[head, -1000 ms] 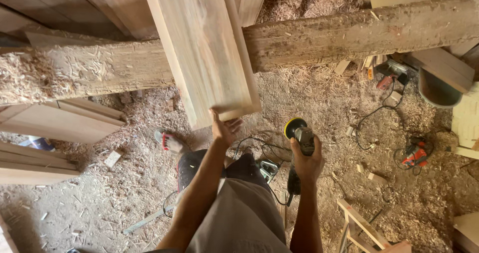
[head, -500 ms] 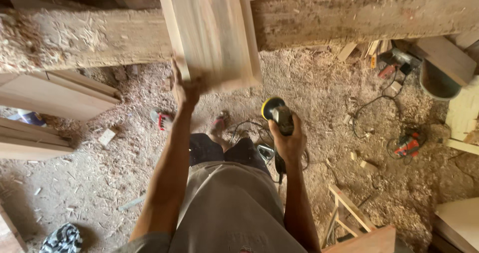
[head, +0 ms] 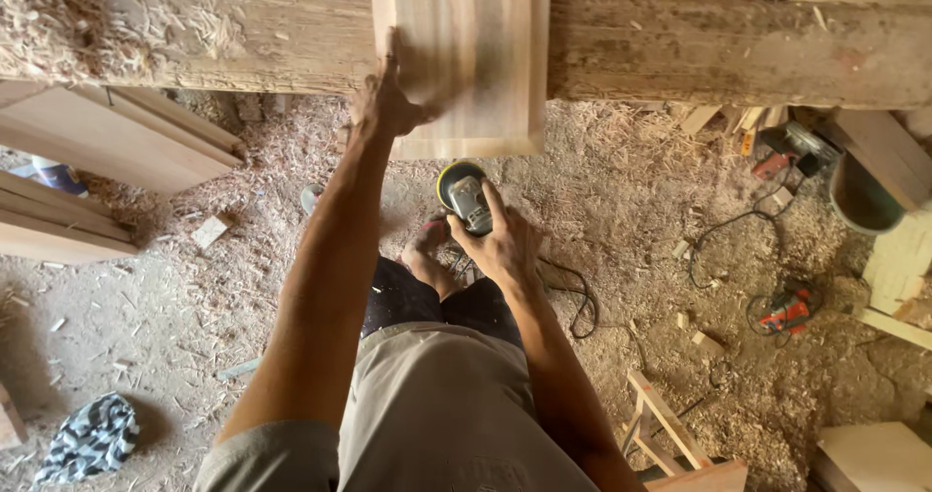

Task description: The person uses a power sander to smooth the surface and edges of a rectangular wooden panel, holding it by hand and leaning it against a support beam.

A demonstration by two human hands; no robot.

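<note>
Since a second ago the left hand (head: 388, 99) has moved from the pale wooden board's (head: 464, 55) end to lie flat on its face, gripping nothing, the board resting across the rough beam (head: 728, 50), suggesting surface-checking, while the right hand (head: 500, 245) stays clenched around the angle grinder (head: 464, 193) below.

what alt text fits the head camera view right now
Seen from above, a person's left hand rests on a pale wooden board lying across a rough beam, while the right hand holds an angle grinder over the sawdust-covered floor.
</note>
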